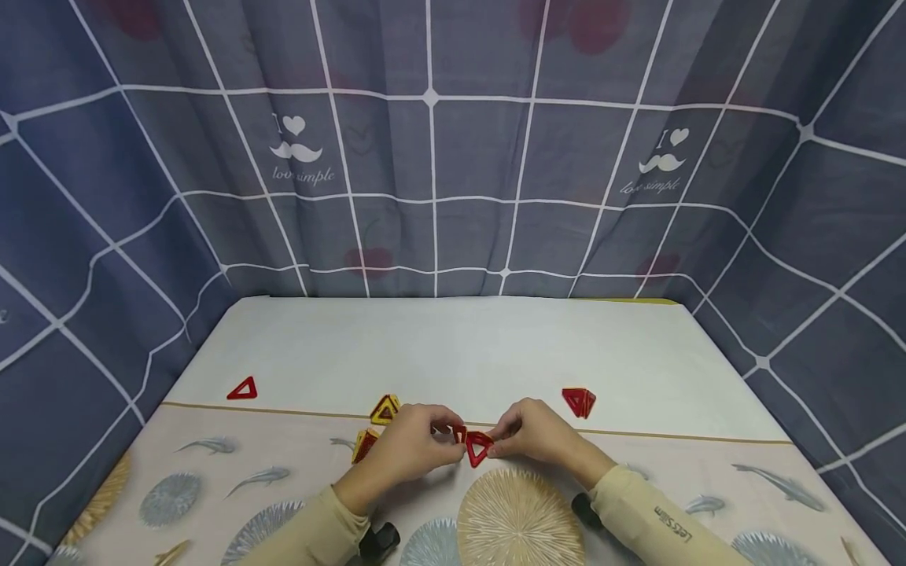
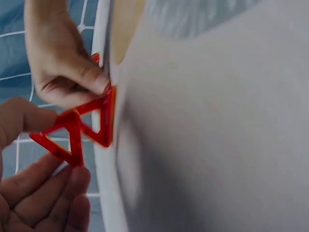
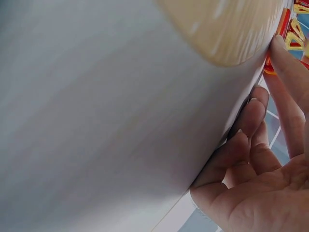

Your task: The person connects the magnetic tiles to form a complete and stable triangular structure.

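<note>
In the head view my left hand (image 1: 419,437) and right hand (image 1: 536,432) meet low over the front of the table. A red triangular frame tile (image 2: 76,140) is pinched between my left thumb and fingers. My right hand, seen close in the right wrist view, pinches a second red triangular frame tile (image 2: 112,116) between thumb and forefinger, its other fingers curled near the cloth. The two tiles touch or overlap at their edges; whether they are joined I cannot tell. Beside my left hand lie two yellow-and-red triangular pieces (image 1: 385,409), one partly hidden by it.
A red triangle (image 1: 251,385) lies at the far left on the white tabletop (image 1: 439,346). To the right sits a red cluster of triangles (image 1: 579,402). A patterned cloth (image 1: 708,472) covers the front. Gridded curtains (image 1: 467,149) enclose the back and sides.
</note>
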`<action>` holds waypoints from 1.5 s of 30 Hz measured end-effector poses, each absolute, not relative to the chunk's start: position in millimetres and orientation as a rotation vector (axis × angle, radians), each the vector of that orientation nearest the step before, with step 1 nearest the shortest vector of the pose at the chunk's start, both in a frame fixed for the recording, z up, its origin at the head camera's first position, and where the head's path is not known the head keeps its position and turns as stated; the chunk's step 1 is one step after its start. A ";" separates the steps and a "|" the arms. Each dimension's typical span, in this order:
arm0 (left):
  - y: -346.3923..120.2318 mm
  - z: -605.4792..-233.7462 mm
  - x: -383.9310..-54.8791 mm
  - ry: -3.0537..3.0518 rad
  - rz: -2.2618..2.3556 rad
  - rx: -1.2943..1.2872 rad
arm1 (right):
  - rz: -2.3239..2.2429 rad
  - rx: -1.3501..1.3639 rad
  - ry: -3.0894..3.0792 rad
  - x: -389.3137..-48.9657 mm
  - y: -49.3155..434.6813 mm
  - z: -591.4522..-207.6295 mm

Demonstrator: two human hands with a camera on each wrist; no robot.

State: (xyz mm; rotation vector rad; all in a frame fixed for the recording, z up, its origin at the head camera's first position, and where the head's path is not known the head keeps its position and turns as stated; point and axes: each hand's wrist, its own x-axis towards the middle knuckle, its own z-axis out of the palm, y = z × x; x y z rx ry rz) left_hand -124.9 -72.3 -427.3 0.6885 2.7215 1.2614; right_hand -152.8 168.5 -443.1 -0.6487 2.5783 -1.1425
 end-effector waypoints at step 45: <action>-57.6 -436.7 -125.2 2.865 1.041 0.718 | -1.186 -0.781 2.477 -153.4 165.4 -441.2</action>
